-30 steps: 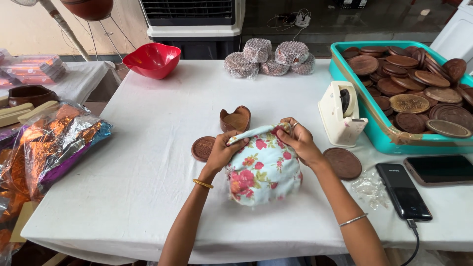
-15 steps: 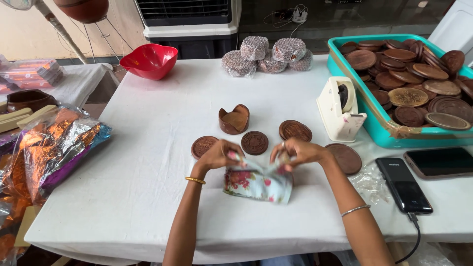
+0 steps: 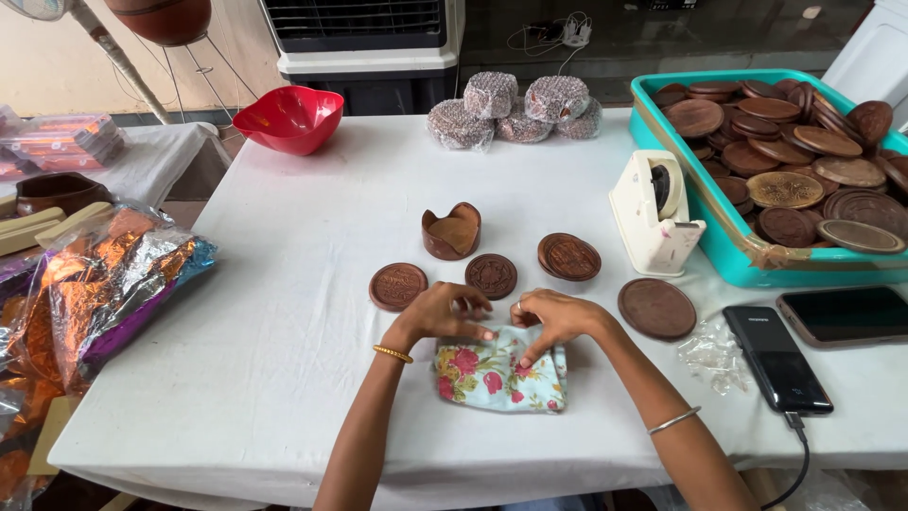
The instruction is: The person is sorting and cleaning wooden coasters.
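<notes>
A pale blue floral cloth pouch (image 3: 497,378) lies folded flat on the white table (image 3: 284,378) in front of me. My left hand (image 3: 443,313) presses its upper left edge, fingers curled on the fabric. My right hand (image 3: 551,322) pinches the upper right edge. Just beyond my hands lie three round brown carved coasters: left (image 3: 397,286), middle (image 3: 491,275) and right (image 3: 568,256). A brown petal-edged coaster holder (image 3: 452,231) stands behind them. A plain brown disc (image 3: 656,308) lies to my right.
A white tape dispenser (image 3: 654,212) stands beside a teal tray (image 3: 738,260) with several brown discs. Two phones (image 3: 777,357) (image 3: 844,314) lie at the right, one on a cable. Foil-wrapped bundles (image 3: 511,109) and a red bowl (image 3: 288,118) sit at the back. Shiny wrapping sheets (image 3: 104,284) lie left.
The floral pouch came down from being held up open to lying folded flat on the table. Both hands lowered with it. The coasters behind became visible.
</notes>
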